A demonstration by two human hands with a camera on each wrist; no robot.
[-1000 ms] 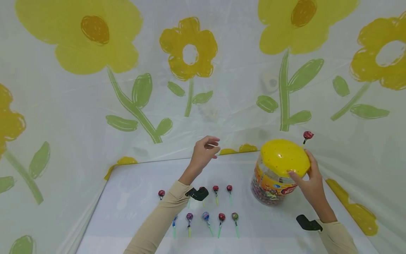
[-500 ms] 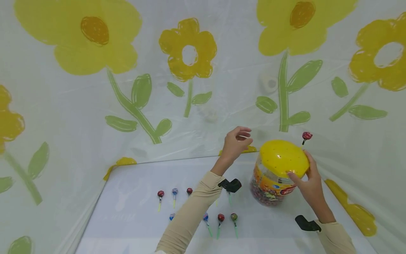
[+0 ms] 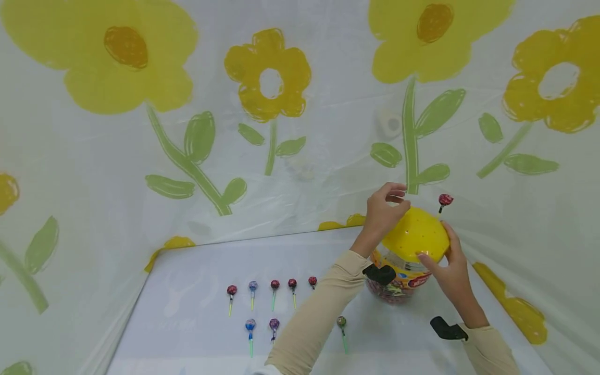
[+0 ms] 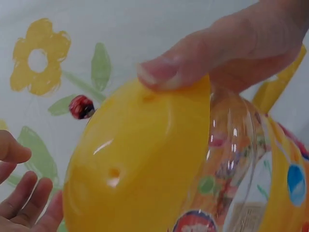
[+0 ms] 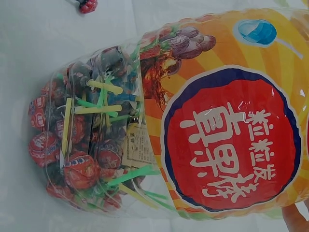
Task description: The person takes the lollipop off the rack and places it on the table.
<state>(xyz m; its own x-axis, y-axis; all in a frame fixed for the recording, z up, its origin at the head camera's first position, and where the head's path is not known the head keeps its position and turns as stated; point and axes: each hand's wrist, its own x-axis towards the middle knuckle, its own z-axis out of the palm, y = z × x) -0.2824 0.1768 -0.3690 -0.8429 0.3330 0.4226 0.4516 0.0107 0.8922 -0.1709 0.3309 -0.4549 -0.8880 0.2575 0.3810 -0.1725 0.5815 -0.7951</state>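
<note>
A clear plastic lollipop jar (image 3: 392,292) stands at the right of the table under a yellow dotted lid (image 3: 422,237). My right hand (image 3: 451,273) grips the lid's right side, thumb on its near edge and fingers round the far side. From behind the lid's right edge a red-wrapped lollipop (image 3: 445,200) sticks up beside those fingers. My left hand (image 3: 383,211) hovers at the lid's left edge, fingers loosely bent, nothing between them. The left wrist view has its fingers (image 4: 30,195) beside the lid. Many wrapped lollipops (image 5: 79,169) fill the jar's bottom behind an orange label.
Two rows of lollipops lie on the white table (image 3: 187,312), including a red one (image 3: 232,290) at far left and a green one (image 3: 342,323) at front right. My left forearm covers part of them. A flower-print curtain (image 3: 328,156) hangs close behind the table.
My left hand has moved right, from over the middle of the table to the lid. The right hand keeps its grip. The head view has shifted slightly.
</note>
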